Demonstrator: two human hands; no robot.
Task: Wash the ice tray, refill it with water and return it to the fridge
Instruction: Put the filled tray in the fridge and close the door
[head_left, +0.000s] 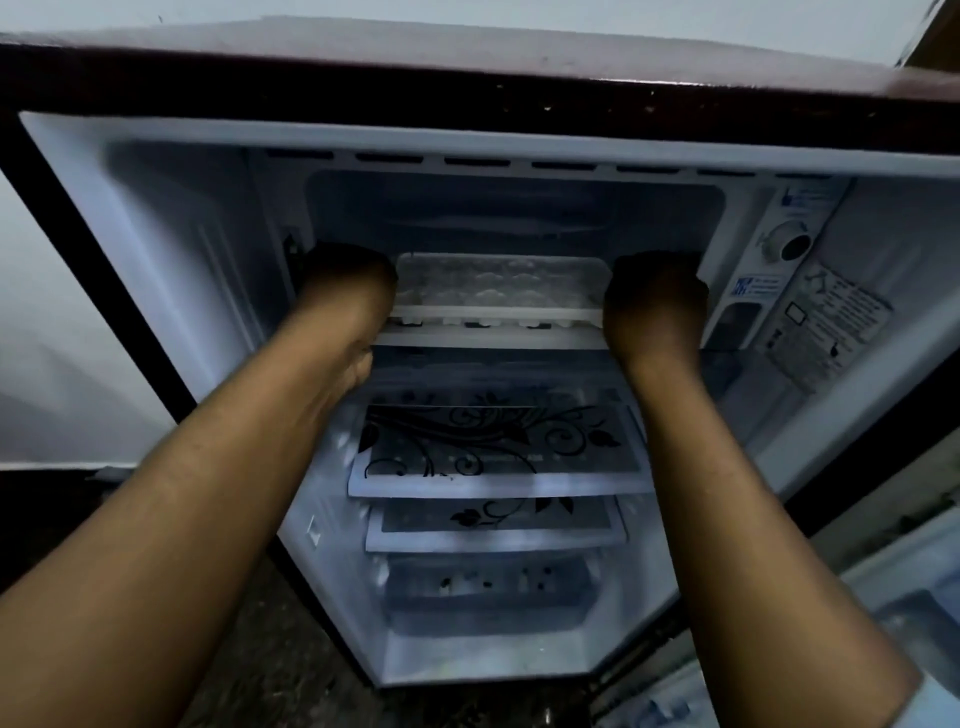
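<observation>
Ice tray (498, 286) held at the mouth of the freezer compartment (514, 208), centre of the frame.
The tray is gripped at its short ends by the left hand (345, 280) and the right hand (655, 296), both curled and deep in shadow, inside the open fridge (156, 218). Patterned glass shelves (498, 447) are seen below; a round dial (787, 244) is set at the right.
</observation>
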